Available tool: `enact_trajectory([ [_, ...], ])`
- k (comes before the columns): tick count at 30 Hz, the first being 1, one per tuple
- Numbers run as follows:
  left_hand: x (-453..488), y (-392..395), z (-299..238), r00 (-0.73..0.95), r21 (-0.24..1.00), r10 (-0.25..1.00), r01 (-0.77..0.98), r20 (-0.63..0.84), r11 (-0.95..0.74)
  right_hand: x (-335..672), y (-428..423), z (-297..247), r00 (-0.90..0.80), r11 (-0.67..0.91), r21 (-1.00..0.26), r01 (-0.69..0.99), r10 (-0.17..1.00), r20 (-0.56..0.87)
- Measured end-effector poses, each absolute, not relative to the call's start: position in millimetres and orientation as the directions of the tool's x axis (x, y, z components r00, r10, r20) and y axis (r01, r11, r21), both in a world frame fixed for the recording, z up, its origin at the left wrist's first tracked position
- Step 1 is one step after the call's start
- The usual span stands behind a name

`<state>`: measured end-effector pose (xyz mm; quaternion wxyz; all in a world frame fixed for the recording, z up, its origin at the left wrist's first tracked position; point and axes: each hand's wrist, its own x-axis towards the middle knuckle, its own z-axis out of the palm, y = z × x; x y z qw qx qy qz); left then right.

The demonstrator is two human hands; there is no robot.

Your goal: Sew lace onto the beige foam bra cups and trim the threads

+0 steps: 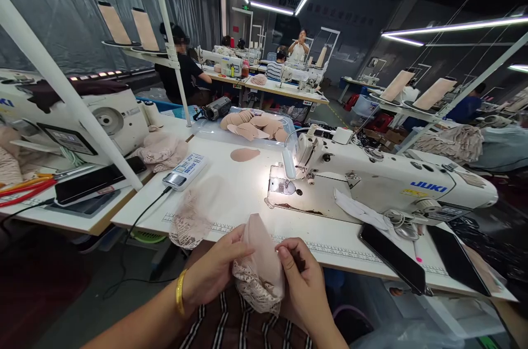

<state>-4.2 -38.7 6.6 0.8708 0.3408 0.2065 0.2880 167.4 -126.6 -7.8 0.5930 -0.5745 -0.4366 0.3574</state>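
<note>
My left hand (216, 269) and my right hand (301, 277) both grip a beige padded cup with lace trim (259, 266), held over my lap just in front of the table edge. Fingers of both hands are closed on the fabric. A gold bangle (180, 292) sits on my left wrist. A loose lace piece (190, 217) lies on the white table (247, 184) beyond my left hand. The white Juki sewing machine (379, 176) stands to the right, its lamp lit over the needle plate (284, 187).
A clear bin of beige cups (253, 126) and one single cup (245, 155) lie at the table's back. A control box (185, 171) with cable, two phones (391, 258) (456, 261), another machine (111, 118) left. Other people sew at far tables.
</note>
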Motion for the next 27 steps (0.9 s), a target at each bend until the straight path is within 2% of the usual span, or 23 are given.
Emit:
enact_trajectory([
  [2, -1.4, -42.6, 10.3, 0.731, 0.731, 0.653, -0.332, -0.200, 0.596, 163.1, -128.2, -4.9, 0.348, 0.130, -0.970, 0.207, 0.916, 0.198],
  [3, -0.4, -44.7, 11.9, 0.730, 0.740, 0.646, -0.304, -0.223, 0.600, 162.1, -127.7, -5.5, 0.352, 0.133, -0.967, 0.216, 0.913, 0.204],
  [7, -0.7, -49.2, 15.5, 0.776, 0.720, 0.572, -0.234, -0.267, 0.653, 169.4, -121.2, -19.8, 0.428, 0.043, -0.999, 0.034, 0.902, 0.053],
  [9, -2.9, -48.2, 15.6, 0.773, 0.707, 0.575, -0.247, -0.268, 0.662, 176.4, -121.5, -25.7, 0.428, 0.041, -0.999, 0.006, 0.903, 0.039],
  [11, -4.8, -46.4, 15.8, 0.751, 0.708, 0.606, -0.276, -0.264, 0.650, 180.7, -126.9, -24.8, 0.353, 0.138, -0.982, 0.132, 0.919, 0.177],
  [13, -5.5, -45.3, 17.5, 0.742, 0.713, 0.623, -0.296, -0.248, 0.636, 180.8, -134.4, -17.9, 0.205, 0.284, -0.903, 0.324, 0.910, 0.359],
  [15, -4.7, -45.4, 21.1, 0.759, 0.721, 0.608, -0.285, -0.232, 0.631, 178.6, -139.2, -10.2, 0.102, 0.353, -0.843, 0.405, 0.899, 0.425],
  [17, -3.1, -46.1, 25.2, 0.787, 0.735, 0.578, -0.256, -0.219, 0.628, 177.2, -138.3, -6.9, 0.147, 0.286, -0.902, 0.322, 0.927, 0.346],
  [19, -1.8, -46.6, 27.8, 0.805, 0.741, 0.554, -0.235, -0.215, 0.629, 178.3, -132.1, -9.7, 0.256, 0.145, -0.977, 0.155, 0.949, 0.181],
  [21, -1.4, -46.8, 27.4, 0.804, 0.735, 0.549, -0.227, -0.229, 0.639, 181.4, -123.8, -16.4, 0.352, 0.047, -0.998, 0.037, 0.934, 0.057],
  [23, -2.1, -46.6, 24.5, 0.787, 0.726, 0.558, -0.220, -0.263, 0.652, 185.1, -117.1, -23.0, 0.413, 0.029, -1.000, 0.013, 0.910, 0.031],
  [27, -4.2, -45.4, 18.6, 0.731, 0.706, 0.603, -0.241, -0.320, 0.666, 191.1, -118.8, -24.0, 0.506, 0.062, -0.994, 0.085, 0.857, 0.097],
])
